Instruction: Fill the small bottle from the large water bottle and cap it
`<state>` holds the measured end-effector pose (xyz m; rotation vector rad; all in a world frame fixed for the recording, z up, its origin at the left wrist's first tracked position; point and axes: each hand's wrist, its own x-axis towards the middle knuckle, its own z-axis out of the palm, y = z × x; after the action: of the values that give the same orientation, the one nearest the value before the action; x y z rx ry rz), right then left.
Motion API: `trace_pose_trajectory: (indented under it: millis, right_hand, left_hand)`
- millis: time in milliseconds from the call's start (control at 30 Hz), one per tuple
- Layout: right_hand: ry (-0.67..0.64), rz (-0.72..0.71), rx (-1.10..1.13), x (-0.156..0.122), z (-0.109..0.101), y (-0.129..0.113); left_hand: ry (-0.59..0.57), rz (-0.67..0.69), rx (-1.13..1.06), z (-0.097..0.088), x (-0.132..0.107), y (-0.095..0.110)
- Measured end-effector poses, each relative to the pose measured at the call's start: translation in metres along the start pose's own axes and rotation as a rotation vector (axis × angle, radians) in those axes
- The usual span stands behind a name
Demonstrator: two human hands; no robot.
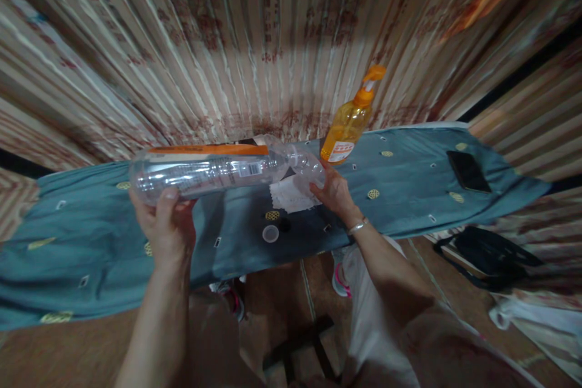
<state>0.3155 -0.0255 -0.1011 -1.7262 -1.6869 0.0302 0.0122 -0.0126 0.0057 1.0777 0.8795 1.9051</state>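
My left hand [168, 224] is wrapped around the wide end of a large clear plastic bottle [204, 179] with an orange-edged label. The bottle lies almost level above the cloth, its neck to the right. My right hand [335, 189] grips a smaller clear plastic piece [307, 165] at the bottle's neck; its exact kind is hard to make out. Below it is a crumpled white paper [294, 195] on the cloth. A small white cap [270, 233] sits nearer to me. Behind my right hand stands a pump bottle [346, 127] of yellow-orange liquid.
A teal patterned cloth [400, 194] covers the narrow table. Toward its right end lies a dark phone [468, 171]. A pleated curtain [254, 42] hangs close behind. On the floor at right is a black bag [493, 254]; dark bars [297, 345] show between my legs.
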Motion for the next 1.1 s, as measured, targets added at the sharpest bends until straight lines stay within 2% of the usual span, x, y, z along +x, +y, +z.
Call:
trace_pose_trajectory:
  millis: [500,1100]
  right_hand:
    - [-0.039,0.026,0.013,0.0002,-0.0019,-0.0014]
    - [-0.014,0.029,-0.001,0.0007,-0.0029,-0.0042]
  left_hand:
    - [0.030,-0.014,-0.030,-0.0012,0.0003,-0.0013]
    - [0.017,0.004,-0.012,-0.0012,-0.0008,0.0008]
